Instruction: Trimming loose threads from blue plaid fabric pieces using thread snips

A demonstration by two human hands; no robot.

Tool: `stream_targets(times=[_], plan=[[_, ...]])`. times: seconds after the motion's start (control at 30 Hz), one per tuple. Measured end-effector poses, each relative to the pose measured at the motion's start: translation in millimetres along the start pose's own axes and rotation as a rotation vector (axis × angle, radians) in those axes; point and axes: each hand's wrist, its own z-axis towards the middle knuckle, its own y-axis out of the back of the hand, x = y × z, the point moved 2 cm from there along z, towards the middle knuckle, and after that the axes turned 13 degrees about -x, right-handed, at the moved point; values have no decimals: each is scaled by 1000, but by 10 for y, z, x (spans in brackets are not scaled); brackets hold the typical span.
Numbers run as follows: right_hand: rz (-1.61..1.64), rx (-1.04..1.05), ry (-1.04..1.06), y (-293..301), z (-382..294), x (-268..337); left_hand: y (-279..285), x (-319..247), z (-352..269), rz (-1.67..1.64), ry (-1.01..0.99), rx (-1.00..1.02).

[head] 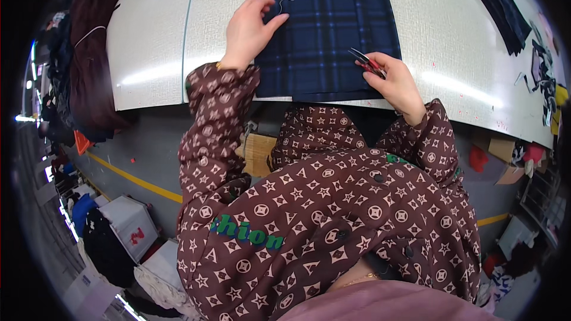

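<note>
Dark blue plaid cloth (328, 31) lies flat on the pale table (223, 18) before me, its hem close to the front edge. Over the cloth's left edge is my left hand (252, 29), thumb and fingers apart. A short loose thread (282, 3) curls just beside its fingertips; whether it touches the thumb or lies on the cloth, I cannot tell. My right hand (395, 81) grips a pair of red-handled thread snips (371, 63) at the cloth's right edge. The snips' metal points face up and left, over the plaid.
Maroon cloth (89, 62) hangs over the table's left end. Dark fabric (495, 9) lies at the far right, with a heap of strips (542, 80) near that rim. Below are a wooden stool (258, 154) and a cardboard box (504, 154) of scraps.
</note>
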Motion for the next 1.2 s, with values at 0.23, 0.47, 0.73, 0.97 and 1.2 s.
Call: stream_targets(times=[0.23,0.47,0.73,0.97,1.2], plan=[[-57,45,-10,-156,-91,117,-72,427,-187,182,396,187],[27,57,-4,-143,-114,146,1499,1345,-1057,191,841,-675],[139,43,-90,-143,-105,-271,1793,825,-1445,739,155,-382],[27,51,-43,-178,-57,-207,480,-205,-1310,-115,14,173],[7,50,21,-144,-19,-230,218,-208,-1195,-64,-186,162]])
